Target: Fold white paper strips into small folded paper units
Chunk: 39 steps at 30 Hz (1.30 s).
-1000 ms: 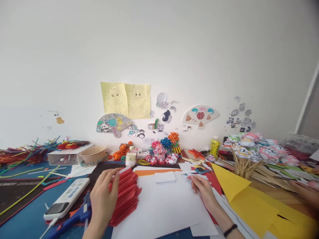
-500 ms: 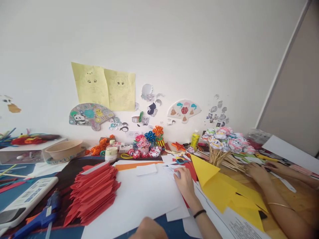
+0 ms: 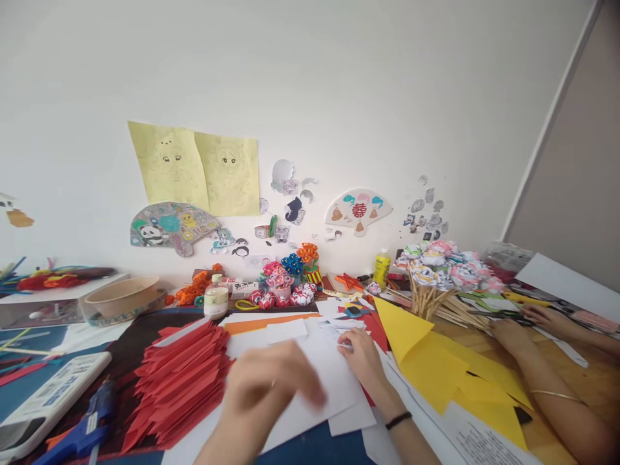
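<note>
My left hand (image 3: 268,394) hovers blurred over the large white paper sheet (image 3: 310,381), fingers loosely curled, holding nothing that I can make out. A stack of folded red paper pieces (image 3: 181,381) lies just to its left. My right hand (image 3: 363,358), a black band on its wrist, rests flat on the white sheet with its fingertips at small white paper scraps (image 3: 341,326). A small white card (image 3: 287,330) lies on an orange sheet (image 3: 252,323) behind the hands.
Yellow paper (image 3: 436,365) spreads at the right. Another person's two hands (image 3: 520,323) work by a bundle of paper flowers on sticks (image 3: 438,284). A blue glue gun (image 3: 80,433), a remote control (image 3: 53,394), a bowl (image 3: 123,297), a small bottle (image 3: 216,300) and paper flowers (image 3: 288,284) surround the sheet.
My left hand left the red stack, dropped to the bottom edge, and now has risen over the white sheet. The view swung right. My right hand stayed near the scraps.
</note>
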### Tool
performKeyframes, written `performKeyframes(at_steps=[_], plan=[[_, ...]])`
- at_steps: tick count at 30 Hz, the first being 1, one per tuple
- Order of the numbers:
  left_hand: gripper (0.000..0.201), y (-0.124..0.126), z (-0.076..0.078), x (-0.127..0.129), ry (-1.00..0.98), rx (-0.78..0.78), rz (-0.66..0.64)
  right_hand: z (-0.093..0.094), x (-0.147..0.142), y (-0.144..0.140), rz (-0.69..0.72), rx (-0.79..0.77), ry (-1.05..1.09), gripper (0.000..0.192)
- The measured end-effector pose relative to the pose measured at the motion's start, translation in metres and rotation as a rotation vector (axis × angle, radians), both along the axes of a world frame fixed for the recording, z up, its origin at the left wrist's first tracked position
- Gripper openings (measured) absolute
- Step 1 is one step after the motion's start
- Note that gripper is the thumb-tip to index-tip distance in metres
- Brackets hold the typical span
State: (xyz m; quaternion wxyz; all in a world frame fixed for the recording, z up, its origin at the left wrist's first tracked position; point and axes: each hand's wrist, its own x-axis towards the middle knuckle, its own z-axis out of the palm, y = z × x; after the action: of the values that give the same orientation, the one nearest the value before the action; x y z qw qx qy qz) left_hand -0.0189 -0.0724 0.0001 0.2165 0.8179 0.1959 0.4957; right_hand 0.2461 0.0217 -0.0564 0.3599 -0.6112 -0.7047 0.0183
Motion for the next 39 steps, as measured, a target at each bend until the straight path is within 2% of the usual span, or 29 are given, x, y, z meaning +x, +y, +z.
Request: performKeyframes(at_steps=[2,4,7,12,14,17,20,24,39], plan=[[0.031,0.032,0.039,0.017,0.196,-0.041,0.236,0.002,0.000,-0.002,0.023,-0.011,0.002,0.014],[0.033,0.052,0.061,0.019,0.365,0.013,0.517,0.004,-0.001,-0.003,0.053,-0.021,0.003,0.015],[0.031,0.056,0.067,-0.010,0.380,0.058,0.827,0.005,-0.003,-0.002,0.090,-0.039,-0.022,0.015],[0.024,0.034,0.069,-0.096,0.418,0.131,1.371,0.007,-0.006,-0.003,0.113,0.006,-0.066,0.017],[0.026,0.029,0.068,-0.127,0.480,0.098,1.493,0.008,-0.006,-0.003,0.105,0.012,-0.070,0.018],[0.028,0.025,0.062,-0.160,0.595,-0.018,1.517,0.007,-0.004,-0.003,0.100,0.013,-0.076,0.019],[0.029,0.021,0.054,-0.173,0.638,-0.082,1.482,0.005,-0.002,-0.001,0.108,0.013,-0.083,0.020],[0.027,0.017,0.049,-0.172,0.678,-0.069,1.439,0.002,-0.001,-0.001,0.107,0.016,-0.076,0.020],[0.023,0.018,0.049,-0.175,0.721,0.024,1.448,0.004,-0.001,0.000,0.099,0.056,-0.063,0.023]])
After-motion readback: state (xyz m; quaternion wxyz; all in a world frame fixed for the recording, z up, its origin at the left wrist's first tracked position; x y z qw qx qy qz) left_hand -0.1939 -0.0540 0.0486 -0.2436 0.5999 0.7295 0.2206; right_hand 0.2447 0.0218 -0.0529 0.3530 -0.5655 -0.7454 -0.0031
